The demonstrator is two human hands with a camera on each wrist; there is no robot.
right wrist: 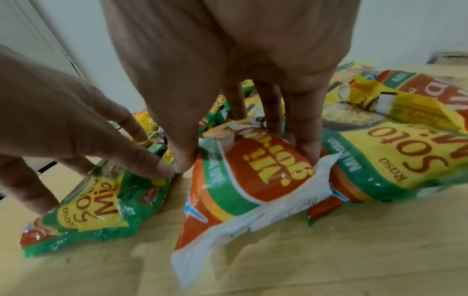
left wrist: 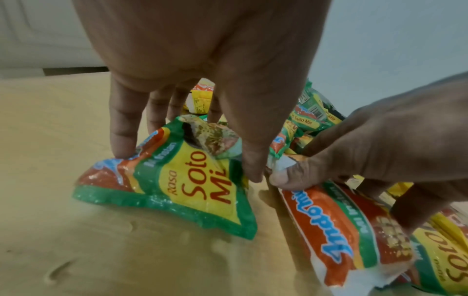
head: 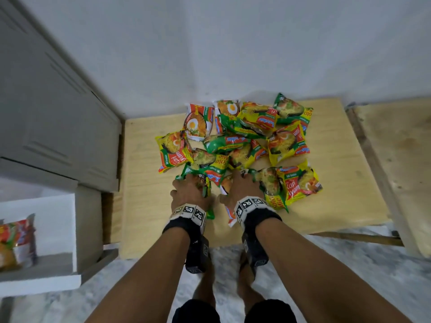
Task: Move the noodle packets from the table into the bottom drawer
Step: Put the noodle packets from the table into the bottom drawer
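Note:
Several noodle packets point(head: 247, 141) lie heaped on the light wooden table point(head: 144, 206). At the pile's near edge my left hand point(head: 190, 190) grips a green Soto Mie packet point(left wrist: 177, 180); its thumb point(left wrist: 250, 160) and fingers point(left wrist: 121, 140) squeeze the packet's two sides and crumple it. Just to the right, my right hand point(head: 242, 188) grips a white-and-orange Mi Goreng packet point(right wrist: 248, 180) between thumb point(right wrist: 182, 152) and fingers point(right wrist: 306, 144). Both packets still touch the tabletop. The two thumbs nearly meet.
An open white drawer point(head: 56, 229) stands low at the left with a packet point(head: 16, 241) upright inside. A grey cabinet point(head: 46, 101) rises above it, against the table's left edge. A second wooden board point(head: 396, 159) adjoins on the right. Marbled floor lies below.

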